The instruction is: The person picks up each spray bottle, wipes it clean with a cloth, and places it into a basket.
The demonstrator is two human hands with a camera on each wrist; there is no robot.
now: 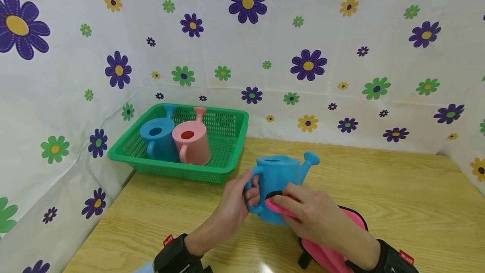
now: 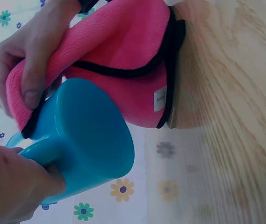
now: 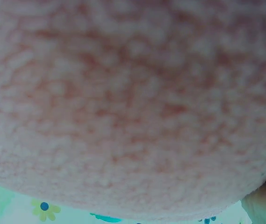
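Observation:
A light blue watering can (image 1: 278, 172) is held up off the wooden table, its spout pointing right. My left hand (image 1: 242, 195) grips it by the handle, fingers curled round. In my right hand (image 1: 316, 212) is a pink cloth (image 2: 118, 42) with black edging, pinched between thumb and fingers. That hand presses the cloth against the can's side, and the rest of the cloth hangs down below the wrist. From the left wrist view, the can's round bottom (image 2: 97, 128) faces the camera. Close-up cloth (image 3: 123, 116) fills most of the right wrist view, hiding the fingers there.
A green basket (image 1: 235, 146) stands at the back left of the table (image 1: 398, 197). Inside its left half are a blue watering can (image 1: 163, 138) and a pink watering can (image 1: 197, 142), both upright. A flowered white sheet (image 1: 212, 49) hangs behind and along the sides.

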